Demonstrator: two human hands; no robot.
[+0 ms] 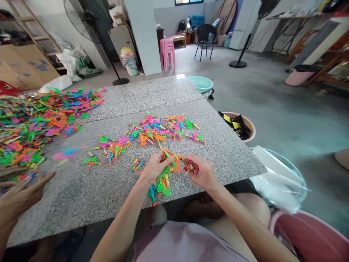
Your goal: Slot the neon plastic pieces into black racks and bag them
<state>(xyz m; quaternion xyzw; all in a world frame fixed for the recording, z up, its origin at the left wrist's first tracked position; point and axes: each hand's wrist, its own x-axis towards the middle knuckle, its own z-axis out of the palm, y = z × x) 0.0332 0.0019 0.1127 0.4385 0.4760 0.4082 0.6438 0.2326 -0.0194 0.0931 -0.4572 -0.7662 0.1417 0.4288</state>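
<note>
My left hand (156, 166) is closed on several small flat plastic toys, orange and green (176, 164), just above the table's near edge. My right hand (203, 171) is closed around a bunch of small red pieces (191, 167), whose exact kind I cannot make out. Its fingertips meet the right end of the orange toy. Below the left hand lie more green and blue plastic toys (163, 190). A few short striped yellow and blue pieces (137, 164) rest left of that hand. Beyond both hands spreads a loose row of mixed coloured toys (155, 131).
A co-worker's hands (24, 189) are at the left, by a large heap of similar toys (54, 120) on the speckled stone table (226, 145). Tubs flank the right side: a pink basin (313, 236), a plastic-lined basket (280, 182) and a tub with black items (251, 125).
</note>
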